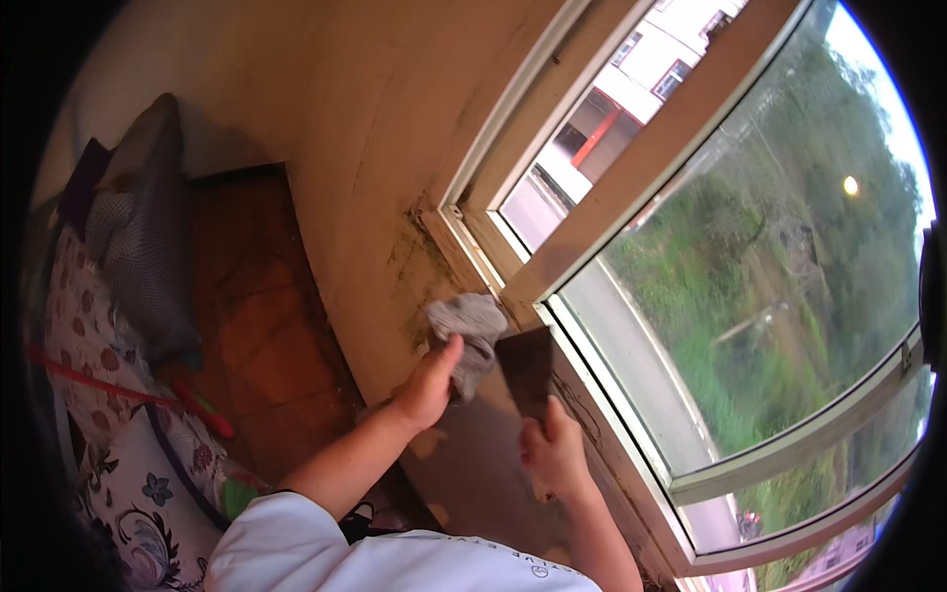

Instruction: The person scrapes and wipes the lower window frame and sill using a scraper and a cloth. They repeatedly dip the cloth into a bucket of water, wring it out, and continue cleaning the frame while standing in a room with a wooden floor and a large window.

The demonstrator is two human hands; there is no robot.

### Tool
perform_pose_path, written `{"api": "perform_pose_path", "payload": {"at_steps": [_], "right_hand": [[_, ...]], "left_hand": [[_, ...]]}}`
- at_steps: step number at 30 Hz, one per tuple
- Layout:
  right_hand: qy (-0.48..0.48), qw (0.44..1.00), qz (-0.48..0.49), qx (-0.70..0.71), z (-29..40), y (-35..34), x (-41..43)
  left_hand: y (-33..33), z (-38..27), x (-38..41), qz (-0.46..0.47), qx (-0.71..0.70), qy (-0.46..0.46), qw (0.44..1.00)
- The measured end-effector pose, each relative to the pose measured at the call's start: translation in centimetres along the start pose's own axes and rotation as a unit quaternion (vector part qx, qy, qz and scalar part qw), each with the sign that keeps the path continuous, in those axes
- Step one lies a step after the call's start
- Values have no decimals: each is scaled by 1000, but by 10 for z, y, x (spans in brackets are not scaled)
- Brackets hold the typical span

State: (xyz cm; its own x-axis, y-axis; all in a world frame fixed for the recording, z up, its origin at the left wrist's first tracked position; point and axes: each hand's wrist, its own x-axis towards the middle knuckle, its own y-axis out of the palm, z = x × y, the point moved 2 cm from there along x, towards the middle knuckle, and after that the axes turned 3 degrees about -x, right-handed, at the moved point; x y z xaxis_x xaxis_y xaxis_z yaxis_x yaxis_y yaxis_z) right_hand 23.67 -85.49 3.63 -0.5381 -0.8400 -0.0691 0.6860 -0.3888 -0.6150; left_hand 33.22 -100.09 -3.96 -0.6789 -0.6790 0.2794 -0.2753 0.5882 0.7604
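A crumpled grey cloth (467,325) is in my left hand (429,388), thumb on top, close to the corner of the window frame. My right hand (555,448) grips a wide-bladed scraper (527,366), whose dark blade points away from me towards the bottom rail of the window. Most of the scraper's handle is hidden inside my fist. Cloth and blade are nearly side by side; whether they touch, I cannot tell. Dark mould-like stains (414,277) mark the wall beside the frame's corner.
A sliding window (740,296) with pale frames fills the right, a road and greenery outside. Brown floor tiles (266,348) lie lower left. Beside them are a floral-patterned fabric item (148,496), a grey mesh-covered item (148,251) and a red-handled object (203,411).
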Motion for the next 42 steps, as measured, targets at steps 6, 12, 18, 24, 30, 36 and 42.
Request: {"api": "perform_pose_path", "payload": {"at_steps": [6,12,18,24,30,36,42], "right_hand": [[-8,997,59,50,-6,-11,-19],[37,971,-82,223,-35,-37,-52],[1,963,-115,244,-44,-55,-73],[-24,939,-188,286,-59,-81,-104],[-57,919,-243,305,-68,-98,-124],[-89,919,-222,312,-77,-101,-126],[-76,911,-206,348,-80,-102,-121]], "left_hand": [[21,-7,-3,18,350,185,918],[8,17,24,-70,146,149,976],[48,42,76,-11,468,297,832],[79,66,81,-163,637,292,694],[91,70,84,-160,665,276,676],[117,84,61,-38,609,301,733],[131,100,34,38,577,292,762]]}}
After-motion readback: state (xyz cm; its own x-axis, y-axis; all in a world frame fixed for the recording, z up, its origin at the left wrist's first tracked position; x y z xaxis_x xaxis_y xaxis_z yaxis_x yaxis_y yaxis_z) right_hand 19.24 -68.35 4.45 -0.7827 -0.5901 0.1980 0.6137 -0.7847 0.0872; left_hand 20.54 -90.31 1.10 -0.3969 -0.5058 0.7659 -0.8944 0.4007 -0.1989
